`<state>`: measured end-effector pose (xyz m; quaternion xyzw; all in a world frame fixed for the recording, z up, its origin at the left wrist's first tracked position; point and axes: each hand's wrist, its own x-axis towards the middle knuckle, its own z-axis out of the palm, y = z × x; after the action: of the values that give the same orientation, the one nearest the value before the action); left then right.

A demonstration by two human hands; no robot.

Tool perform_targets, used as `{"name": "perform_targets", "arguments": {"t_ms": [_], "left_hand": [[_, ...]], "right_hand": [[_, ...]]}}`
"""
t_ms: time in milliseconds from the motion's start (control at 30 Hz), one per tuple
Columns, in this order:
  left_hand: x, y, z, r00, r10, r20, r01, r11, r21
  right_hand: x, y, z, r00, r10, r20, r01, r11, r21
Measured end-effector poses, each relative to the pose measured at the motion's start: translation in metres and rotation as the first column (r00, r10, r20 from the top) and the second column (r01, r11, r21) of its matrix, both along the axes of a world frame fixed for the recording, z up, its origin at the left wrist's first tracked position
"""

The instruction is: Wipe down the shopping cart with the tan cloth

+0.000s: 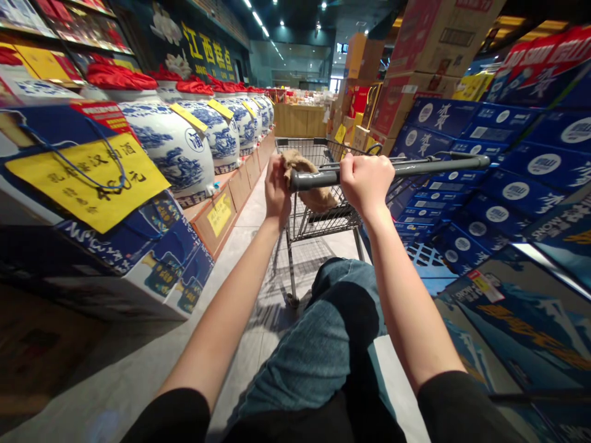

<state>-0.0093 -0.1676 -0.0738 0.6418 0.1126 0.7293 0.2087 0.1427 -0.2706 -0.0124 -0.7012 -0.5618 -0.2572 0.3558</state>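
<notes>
A grey shopping cart stands before me, its handle slanting across the view. My right hand is wrapped around the handle in a closed fist. At the handle's left end, my left hand closes on a brown cloth, pressing it against the corner of the cart. Part of the cloth hangs down behind the handle, over the wire basket. The left fingertips are partly hidden by the cloth.
Blue-and-white jars with red covers line a wooden ledge on the left. A blue box display with a yellow sign is nearer. Stacked blue cartons crowd the right side. A tiled floor runs between them.
</notes>
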Motion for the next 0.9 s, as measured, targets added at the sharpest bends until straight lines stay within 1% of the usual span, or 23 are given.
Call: {"name": "perform_targets", "arguments": {"t_ms": [67, 133, 167, 233, 300, 333, 400, 467, 533, 600, 633, 700, 800, 867, 900], "left_hand": [[0.002, -0.019, -0.008, 0.998, 0.008, 0.065, -0.01, 0.999, 0.032], [0.0, -0.038, -0.008, 0.999, 0.018, 0.034, -0.021, 0.997, 0.076], [-0.002, -0.046, -0.005, 0.999, 0.032, 0.007, -0.033, 0.994, 0.109], [-0.006, -0.059, 0.003, 0.997, 0.058, -0.042, -0.048, 0.974, 0.22], [-0.01, -0.062, 0.012, 0.996, 0.056, -0.069, -0.031, 0.947, 0.319], [-0.01, -0.06, 0.017, 0.997, 0.039, -0.07, -0.014, 0.945, 0.327], [-0.009, -0.049, 0.03, 0.999, -0.016, -0.035, 0.025, 0.967, 0.252], [-0.006, -0.033, 0.044, 0.996, -0.091, 0.008, 0.09, 0.99, 0.11], [-0.003, -0.02, 0.057, 0.978, -0.197, -0.071, 0.199, 0.98, 0.02], [-0.003, -0.015, 0.064, 0.956, -0.237, -0.173, 0.236, 0.971, -0.024], [-0.004, -0.017, 0.063, 0.957, -0.22, -0.192, 0.221, 0.975, -0.016], [-0.006, -0.026, 0.052, 0.98, -0.131, -0.152, 0.139, 0.989, 0.041], [-0.007, -0.046, 0.023, 1.0, 0.012, -0.013, -0.01, 0.986, 0.168], [-0.005, -0.057, 0.006, 0.996, 0.057, 0.066, -0.071, 0.969, 0.235], [-0.004, -0.059, 0.002, 0.994, 0.059, 0.092, -0.081, 0.965, 0.251]], "right_hand": [[0.001, -0.001, 0.0, 1.0, -0.003, 0.006, 0.003, 1.0, -0.002], [0.003, 0.0, -0.001, 1.0, 0.01, 0.01, -0.01, 1.0, 0.001], [0.004, 0.001, -0.002, 1.0, 0.018, 0.009, -0.018, 1.0, 0.004], [0.007, 0.003, -0.004, 0.999, 0.031, 0.008, -0.032, 0.999, 0.018], [0.009, 0.006, -0.005, 0.999, 0.048, 0.015, -0.048, 0.998, 0.042], [0.01, 0.007, -0.006, 0.998, 0.057, 0.023, -0.058, 0.997, 0.053], [0.011, 0.01, -0.007, 0.997, 0.066, 0.044, -0.068, 0.996, 0.058], [0.012, 0.012, -0.008, 0.996, 0.062, 0.066, -0.065, 0.997, 0.049], [0.012, 0.016, -0.009, 0.995, 0.055, 0.088, -0.059, 0.997, 0.05], [0.013, 0.018, -0.011, 0.993, 0.053, 0.106, -0.06, 0.996, 0.065], [0.014, 0.019, -0.011, 0.992, 0.052, 0.112, -0.06, 0.996, 0.072], [0.014, 0.02, -0.012, 0.992, 0.048, 0.115, -0.058, 0.995, 0.085], [0.012, 0.018, -0.011, 0.995, 0.027, 0.101, -0.035, 0.996, 0.077], [0.011, 0.015, -0.01, 0.996, 0.011, 0.092, -0.016, 0.998, 0.053], [0.01, 0.014, -0.009, 0.996, 0.008, 0.089, -0.012, 0.999, 0.043]]}}
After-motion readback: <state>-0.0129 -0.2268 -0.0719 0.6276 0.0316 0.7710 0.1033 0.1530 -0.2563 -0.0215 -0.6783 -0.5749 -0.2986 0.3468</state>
